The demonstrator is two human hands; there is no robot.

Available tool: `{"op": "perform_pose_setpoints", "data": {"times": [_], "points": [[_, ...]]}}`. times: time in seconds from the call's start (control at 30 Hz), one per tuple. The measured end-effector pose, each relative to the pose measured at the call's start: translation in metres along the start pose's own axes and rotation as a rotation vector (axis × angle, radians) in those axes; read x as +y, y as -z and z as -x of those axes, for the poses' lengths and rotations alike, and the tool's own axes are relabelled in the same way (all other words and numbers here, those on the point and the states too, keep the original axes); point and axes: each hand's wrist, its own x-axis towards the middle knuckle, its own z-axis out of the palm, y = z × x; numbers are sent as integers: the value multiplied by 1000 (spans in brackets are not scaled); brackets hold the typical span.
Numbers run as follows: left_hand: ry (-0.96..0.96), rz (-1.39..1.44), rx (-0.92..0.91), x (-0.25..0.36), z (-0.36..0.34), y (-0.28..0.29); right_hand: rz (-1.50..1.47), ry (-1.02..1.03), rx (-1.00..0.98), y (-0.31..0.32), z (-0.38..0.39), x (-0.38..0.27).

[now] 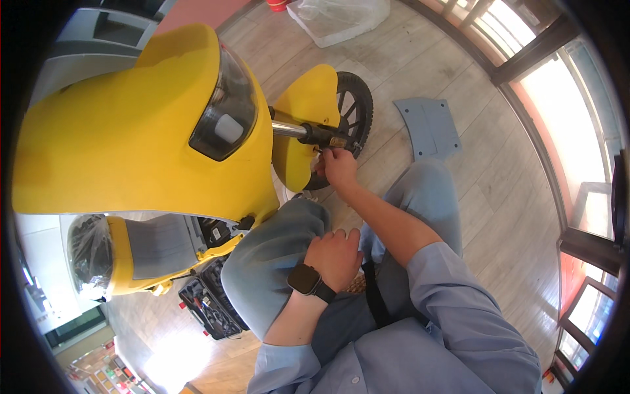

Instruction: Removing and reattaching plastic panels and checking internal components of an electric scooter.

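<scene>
My right hand (340,167) reaches to the lower front fork (318,134) of a yellow scooter, beside the yellow front mudguard (305,92) and the black wheel (354,108). Its fingers are closed at a bolt point on the fork, on something small that I cannot make out. My left hand (331,259), with a dark watch on the wrist, rests over my lap by my left thigh, holding nothing, its fingers loosely bent and a little apart.
The scooter's large yellow front body (125,144) fills the left, with a grey footboard (161,246) below. An open black toolbox (203,305) lies behind my left leg. A grey panel (426,125) lies on the wooden floor at right, and white packing material (338,16) at the top.
</scene>
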Motion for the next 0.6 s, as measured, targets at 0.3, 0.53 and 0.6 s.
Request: {"op": "perform_pose_setpoints", "data": {"times": [0.3,0.53,0.6], "points": [[-31,-6,18,3,-1,1,120,336,59,2,-2,16],[-20,3,22,0,0,-1,-12,132,40,-2,0,5],[-21,3,24,1,1,0,-78,94,41,-2,0,4]]}}
